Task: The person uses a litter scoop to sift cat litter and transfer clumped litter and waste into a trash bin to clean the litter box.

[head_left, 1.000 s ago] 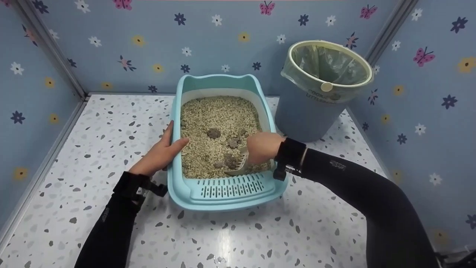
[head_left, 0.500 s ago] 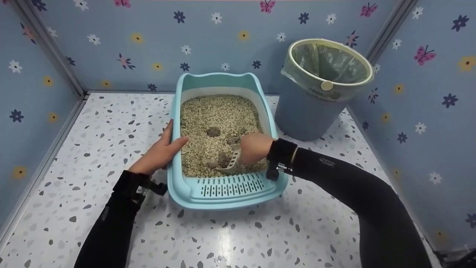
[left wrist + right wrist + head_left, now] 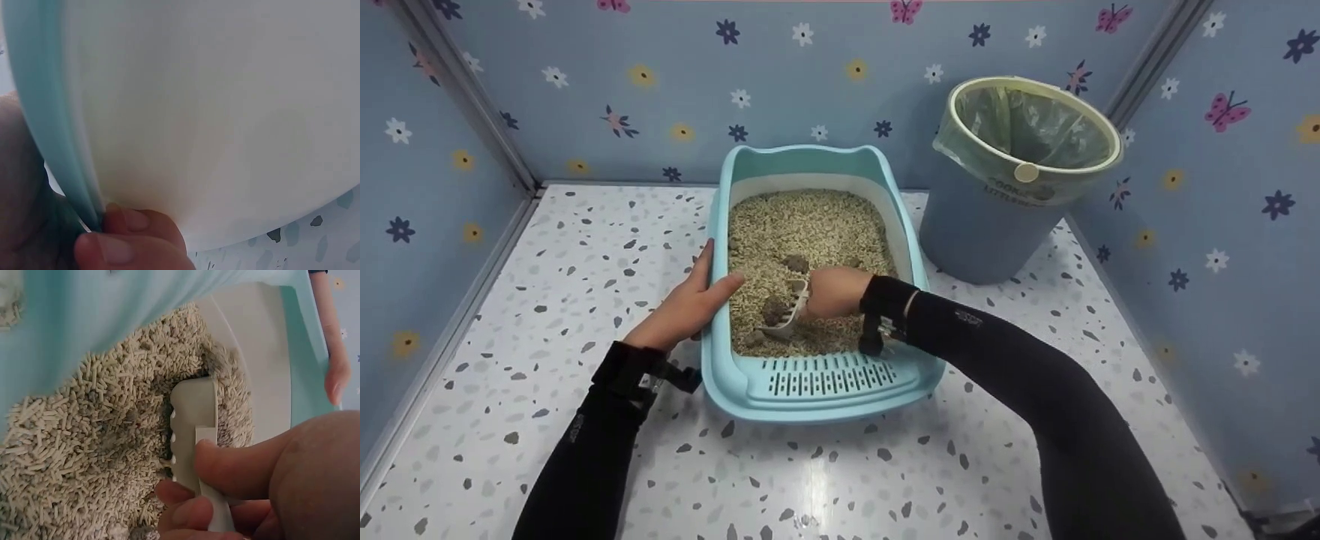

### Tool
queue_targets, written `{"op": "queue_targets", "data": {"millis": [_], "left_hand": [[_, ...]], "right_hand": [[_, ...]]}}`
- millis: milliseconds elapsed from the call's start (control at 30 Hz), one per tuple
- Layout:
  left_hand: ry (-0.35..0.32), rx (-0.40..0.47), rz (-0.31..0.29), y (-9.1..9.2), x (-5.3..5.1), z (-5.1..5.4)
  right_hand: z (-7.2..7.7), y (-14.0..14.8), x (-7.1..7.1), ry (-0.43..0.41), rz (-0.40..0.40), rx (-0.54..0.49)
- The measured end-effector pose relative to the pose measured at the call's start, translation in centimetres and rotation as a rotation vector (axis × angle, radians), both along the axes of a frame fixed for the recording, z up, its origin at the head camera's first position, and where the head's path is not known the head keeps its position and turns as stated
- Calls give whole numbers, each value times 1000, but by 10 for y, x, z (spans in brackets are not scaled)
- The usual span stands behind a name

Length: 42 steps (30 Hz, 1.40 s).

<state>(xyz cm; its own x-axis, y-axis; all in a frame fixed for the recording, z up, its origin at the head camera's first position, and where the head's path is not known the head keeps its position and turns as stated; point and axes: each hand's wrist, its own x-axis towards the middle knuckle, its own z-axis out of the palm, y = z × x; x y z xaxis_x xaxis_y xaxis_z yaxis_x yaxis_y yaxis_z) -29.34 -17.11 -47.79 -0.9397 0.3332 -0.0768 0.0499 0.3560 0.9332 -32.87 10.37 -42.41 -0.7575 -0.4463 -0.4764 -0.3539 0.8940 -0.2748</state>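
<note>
Gripping right hand (image 3: 834, 291): my fingers (image 3: 185, 512) curl tightly round the handle of the pale scoop (image 3: 194, 402), my thumb (image 3: 242, 464) pressed where handle meets blade.
Scoop: tilted, sunk in the litter (image 3: 810, 217) in the near half of the tray (image 3: 825, 405), its notched edge down among the pellets.
Clump (image 3: 775, 310): dark, rounded, just at the slotted side of the scoop; whether inside it or merely against it, I cannot tell.
Second clump (image 3: 795, 262): on the litter, just beyond the scoop.
Tray: blue rim, pale inner wall, a slotted step (image 3: 832, 379) at the edge nearest me.
Bracing left hand (image 3: 686, 307): clasped on the left rim of the tray, thumb laid over the top, fingertips (image 3: 138, 239) bent against the outer wall beneath.
Bin (image 3: 990, 232): blue, upright beyond the right side of the tray, a translucent liner (image 3: 1035, 120) folded over its mouth.
Floor (image 3: 840, 480): white, speckled grey, under tray and bin.
Wall (image 3: 660, 112): blue, flowered, behind both.
</note>
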Motion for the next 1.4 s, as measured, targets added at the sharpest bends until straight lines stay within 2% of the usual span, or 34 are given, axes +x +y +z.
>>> {"op": "queue_targets", "data": {"millis": [200,300,633,767,1167,1400], "left_hand": [[17,15,-8,1,0,1],[23,21,-13,2,0,2],[33,19,-20,1,0,2],[22,13,-20,0,0,3],[11,-4,1,-1,1,2],[-5,-28,11,-1,2,1]], "right_hand": [[-8,3,-12,-3,29,-23],[-13,8,-17,34,53,-34],[-32,16,-23,300,105,-89],[-32,16,-25,349,116,-102],[-28,16,-25,290,101,-124],[-24,18,-26,211,7,-213]]}}
